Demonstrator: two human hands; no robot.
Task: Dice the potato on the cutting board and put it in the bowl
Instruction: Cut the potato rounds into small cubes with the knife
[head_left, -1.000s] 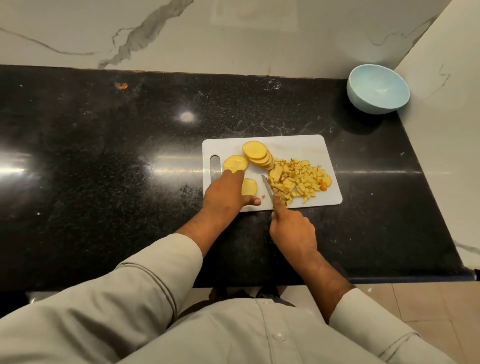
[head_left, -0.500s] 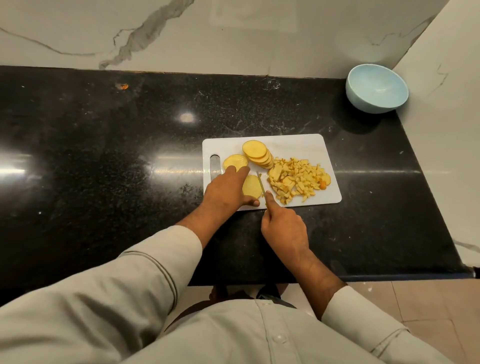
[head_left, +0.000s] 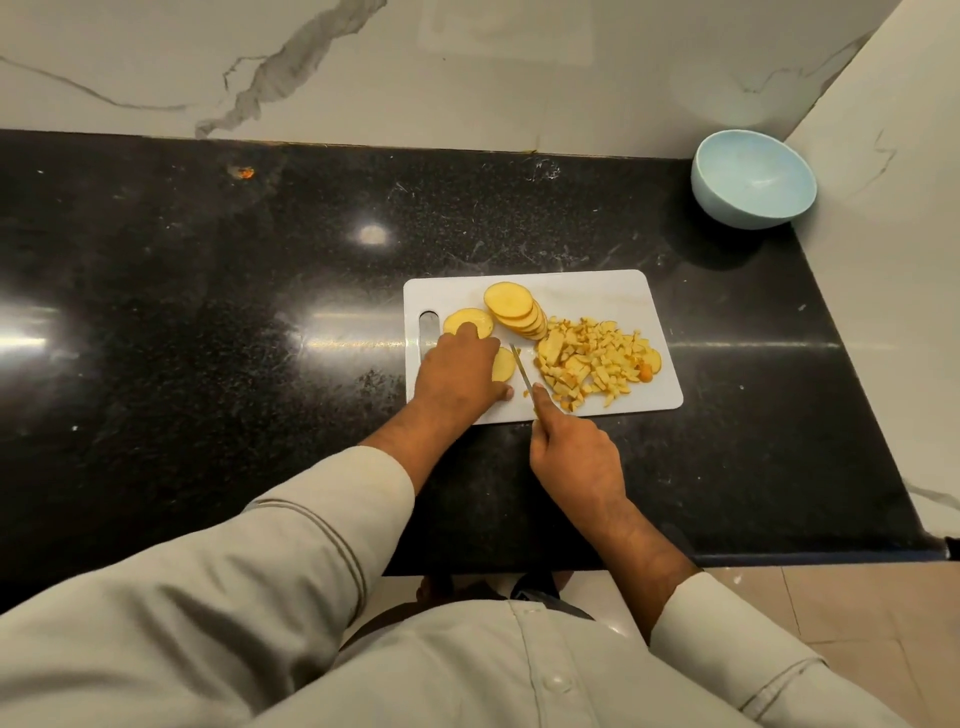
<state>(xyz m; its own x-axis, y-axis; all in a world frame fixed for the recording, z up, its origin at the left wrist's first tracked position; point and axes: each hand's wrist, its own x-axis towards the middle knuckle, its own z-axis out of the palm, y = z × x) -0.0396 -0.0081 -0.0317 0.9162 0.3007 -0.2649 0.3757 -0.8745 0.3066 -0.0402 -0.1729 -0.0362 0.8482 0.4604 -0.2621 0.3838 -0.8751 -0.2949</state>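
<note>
Several potato forms share the white cutting board (head_left: 597, 291): a fanned stack of round slices (head_left: 514, 307) toward its far side, a single slice (head_left: 467, 319) by the handle slot, another slice (head_left: 503, 364) partly hidden under the left hand (head_left: 460, 371), and a loose heap of diced pieces (head_left: 592, 364) covering the right half. That left hand lies palm down with its fingers close together, pressing on the hidden slice, fingertips reaching the slice near the slot and the thumb tip on the board's near edge. Just to its right the right hand (head_left: 576, 454) curls round a knife handle that cannot be seen, its index finger stretched along the spine of the thin blade (head_left: 521, 368), which stands beside the pressed slice. Board and hands sit on a glossy black speckled stone counter (head_left: 208, 312) carrying bright light reflections. Well apart, in the far right corner, stands a pale blue round bowl (head_left: 753, 179), smooth and matte, holding no potato. White marble-look walls (head_left: 467, 67) with grey veins rise behind and to the right; beige floor tiles (head_left: 857, 613) show below the counter's edge.
</note>
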